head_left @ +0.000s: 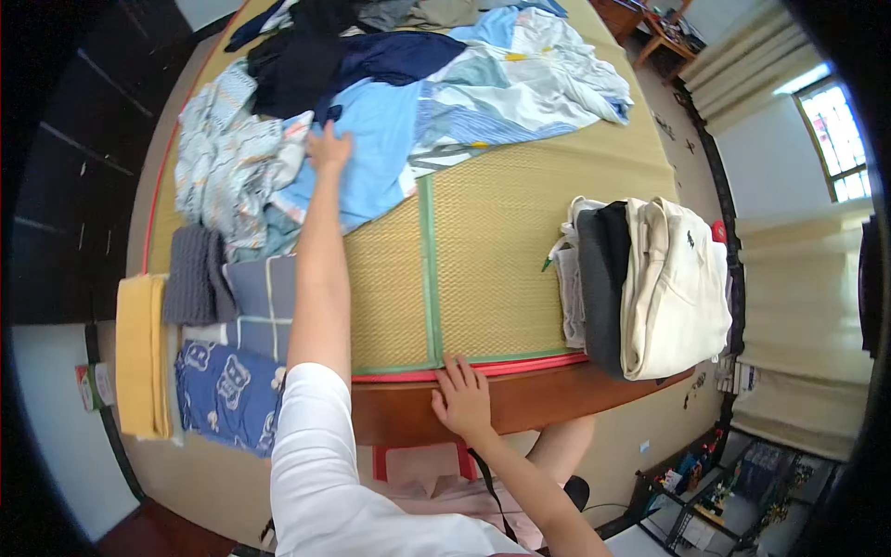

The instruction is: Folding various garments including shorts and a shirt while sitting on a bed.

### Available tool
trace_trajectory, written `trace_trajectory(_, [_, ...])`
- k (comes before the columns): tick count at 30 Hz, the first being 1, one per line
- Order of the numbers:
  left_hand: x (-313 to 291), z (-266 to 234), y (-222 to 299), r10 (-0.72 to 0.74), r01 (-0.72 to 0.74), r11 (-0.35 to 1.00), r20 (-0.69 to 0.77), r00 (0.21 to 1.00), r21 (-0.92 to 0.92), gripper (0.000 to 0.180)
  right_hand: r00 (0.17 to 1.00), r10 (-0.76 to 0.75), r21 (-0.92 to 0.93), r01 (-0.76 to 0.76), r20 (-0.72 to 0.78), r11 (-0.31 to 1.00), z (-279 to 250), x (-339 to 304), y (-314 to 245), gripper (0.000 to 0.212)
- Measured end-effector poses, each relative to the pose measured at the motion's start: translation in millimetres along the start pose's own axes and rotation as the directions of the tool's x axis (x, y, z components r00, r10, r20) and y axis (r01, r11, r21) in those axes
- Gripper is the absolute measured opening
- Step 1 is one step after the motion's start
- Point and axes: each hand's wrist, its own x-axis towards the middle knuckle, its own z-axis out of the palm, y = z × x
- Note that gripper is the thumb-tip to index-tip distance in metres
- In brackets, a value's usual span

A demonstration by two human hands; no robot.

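The light blue shirt sits in the messy clothes pile at the far end of the woven mat. Left hand is stretched out flat on it, fingers loose, not gripping. Right hand rests open on the wooden bed edge, near the folded stack.
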Motion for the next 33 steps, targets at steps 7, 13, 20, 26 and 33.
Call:
trace_trajectory(7, [46, 27, 16, 0.272, -0.333, 0.940, -0.411, 0.870, -0.081, 0.024, 1.000, -0.009, 0.001, 0.009, -0.001, 1.000, -1, 12, 5, 0.033])
trace_trajectory(13, [2, 22, 21, 0.483, -0.514, 0.817, -0.176, 0.858, -0.261, 0.009, 0.999, -0.022, -0.020, 0.021, -0.041, 1.000, 0, 14, 6, 0.033])
trace_trajectory(20, [-86, -70, 29, 0.578, -0.303, 0.780, 0.446, 0.683, -0.547, 0.012, 0.992, -0.058, -0.041, 0.053, -0.111, 0.998, 6, 10, 4, 0.031])
trace_trajectory(26, [-463, -123, 25, 0.631, -0.001, 0.498, 0.363, -0.686, -0.867, 0.013, 0.931, 0.202, 0.193, -0.147, -0.303, 0.970, 96, -11, 33, 0.038])
trace_trajectory(33, [-536, -182, -20, 0.794, 0.444, 0.410, 0.551, 0.256, -0.797, 0.006, 0.932, -0.047, 0.115, 0.094, -0.359, 0.989, 62, -204, 105, 0.044])
